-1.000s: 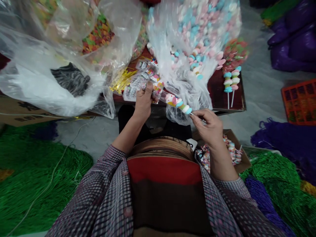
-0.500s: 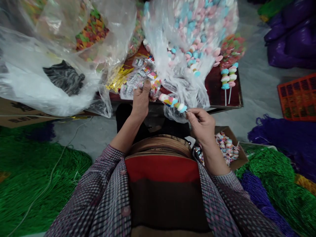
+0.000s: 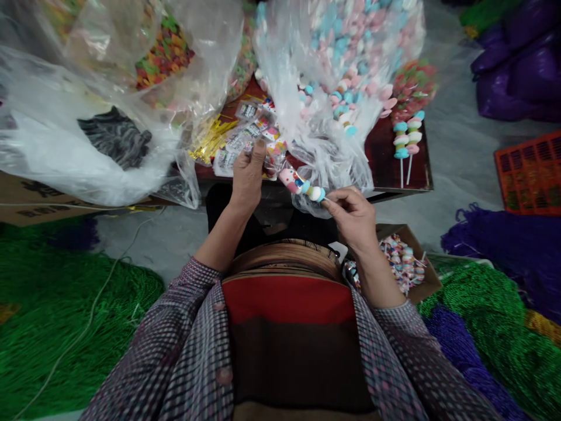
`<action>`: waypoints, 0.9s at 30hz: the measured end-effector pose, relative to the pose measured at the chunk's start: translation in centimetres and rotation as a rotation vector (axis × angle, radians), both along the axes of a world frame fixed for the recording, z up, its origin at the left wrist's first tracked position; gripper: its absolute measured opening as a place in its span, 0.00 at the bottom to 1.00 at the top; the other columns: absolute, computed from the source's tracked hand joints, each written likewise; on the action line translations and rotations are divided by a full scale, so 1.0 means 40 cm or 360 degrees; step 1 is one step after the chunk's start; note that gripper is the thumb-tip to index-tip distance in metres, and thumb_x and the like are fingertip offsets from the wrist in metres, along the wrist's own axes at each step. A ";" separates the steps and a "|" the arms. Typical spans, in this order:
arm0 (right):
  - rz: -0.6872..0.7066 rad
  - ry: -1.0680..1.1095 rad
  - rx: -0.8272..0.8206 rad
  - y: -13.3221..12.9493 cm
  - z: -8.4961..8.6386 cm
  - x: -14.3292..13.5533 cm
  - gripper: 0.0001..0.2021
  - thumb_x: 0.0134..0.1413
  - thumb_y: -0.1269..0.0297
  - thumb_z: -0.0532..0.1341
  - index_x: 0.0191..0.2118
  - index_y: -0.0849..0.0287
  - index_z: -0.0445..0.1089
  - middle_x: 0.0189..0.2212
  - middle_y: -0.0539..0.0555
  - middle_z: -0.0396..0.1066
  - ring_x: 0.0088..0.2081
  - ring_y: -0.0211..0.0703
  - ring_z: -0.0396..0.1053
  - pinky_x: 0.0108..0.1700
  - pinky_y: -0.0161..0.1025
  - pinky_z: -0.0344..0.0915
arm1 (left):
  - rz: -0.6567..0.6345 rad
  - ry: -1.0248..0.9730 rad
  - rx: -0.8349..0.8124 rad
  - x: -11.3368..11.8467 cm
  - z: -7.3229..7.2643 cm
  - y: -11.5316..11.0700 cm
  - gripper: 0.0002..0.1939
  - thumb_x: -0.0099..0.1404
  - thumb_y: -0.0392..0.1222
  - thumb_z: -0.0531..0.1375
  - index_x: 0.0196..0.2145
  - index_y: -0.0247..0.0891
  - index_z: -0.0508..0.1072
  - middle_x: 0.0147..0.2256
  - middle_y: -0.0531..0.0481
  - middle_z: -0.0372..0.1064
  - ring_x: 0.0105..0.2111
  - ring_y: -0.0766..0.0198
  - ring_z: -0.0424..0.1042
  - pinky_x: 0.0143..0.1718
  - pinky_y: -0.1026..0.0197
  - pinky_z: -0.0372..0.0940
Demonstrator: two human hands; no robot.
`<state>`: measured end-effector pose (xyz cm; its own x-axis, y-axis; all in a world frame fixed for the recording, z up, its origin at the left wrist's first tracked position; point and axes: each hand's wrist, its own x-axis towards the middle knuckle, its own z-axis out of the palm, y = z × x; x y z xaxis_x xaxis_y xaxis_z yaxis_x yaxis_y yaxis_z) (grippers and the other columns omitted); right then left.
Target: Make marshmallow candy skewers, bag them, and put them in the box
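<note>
My right hand [image 3: 353, 216] pinches the white stick of a marshmallow skewer [image 3: 316, 193], whose blue and white pieces stick out toward it. The skewer's far end sits inside a small printed clear bag [image 3: 289, 177]. My left hand [image 3: 249, 175] is closed on the bag's edge with the thumb on top, and its fingertips are partly hidden. Just beyond it lie a pile of printed clear bags [image 3: 245, 137] and a bunch of gold twist ties [image 3: 213, 137]. Two more marshmallow skewers [image 3: 401, 140] rest at the table's right corner.
A large bag of pink and blue marshmallows [image 3: 346, 35] stands on the dark red table [image 3: 381, 146]. Bags of gummy rings [image 3: 164, 55] are at the left. By my right forearm, a cardboard box [image 3: 432, 280] holds wrapped skewers. Green strands [image 3: 65, 316] cover the floor at left.
My right hand has moved a little left, and the skewer has slid deeper into the bag. The left hand has shifted slightly left, still gripping the bag.
</note>
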<state>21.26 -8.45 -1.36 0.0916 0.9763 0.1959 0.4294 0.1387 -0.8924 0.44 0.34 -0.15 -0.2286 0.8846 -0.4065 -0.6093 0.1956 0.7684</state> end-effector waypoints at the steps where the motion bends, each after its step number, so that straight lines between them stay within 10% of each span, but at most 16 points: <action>1: -0.0012 -0.0015 0.0001 0.000 0.000 -0.003 0.05 0.55 0.59 0.68 0.32 0.54 0.76 0.30 0.49 0.72 0.32 0.40 0.66 0.37 0.40 0.64 | 0.0000 0.0014 0.0033 0.000 -0.004 0.001 0.15 0.63 0.54 0.70 0.28 0.42 0.74 0.20 0.58 0.68 0.21 0.71 0.68 0.21 0.69 0.61; 15: -0.0021 0.0549 -0.0293 0.009 -0.016 -0.058 0.10 0.50 0.55 0.71 0.33 0.55 0.76 0.22 0.43 0.63 0.23 0.32 0.52 0.28 0.35 0.54 | -0.0340 -0.0349 0.0070 0.039 0.066 -0.055 0.03 0.68 0.39 0.66 0.40 0.44 0.77 0.37 0.51 0.80 0.37 0.66 0.81 0.35 0.68 0.70; 27: -0.0020 0.0164 -0.0054 0.004 -0.009 -0.103 0.11 0.61 0.55 0.64 0.40 0.56 0.78 0.30 0.48 0.74 0.29 0.35 0.64 0.34 0.36 0.64 | -0.0500 -0.0254 0.0510 0.067 0.020 -0.061 0.13 0.65 0.51 0.69 0.39 0.42 0.74 0.31 0.55 0.76 0.41 0.64 0.80 0.44 0.62 0.72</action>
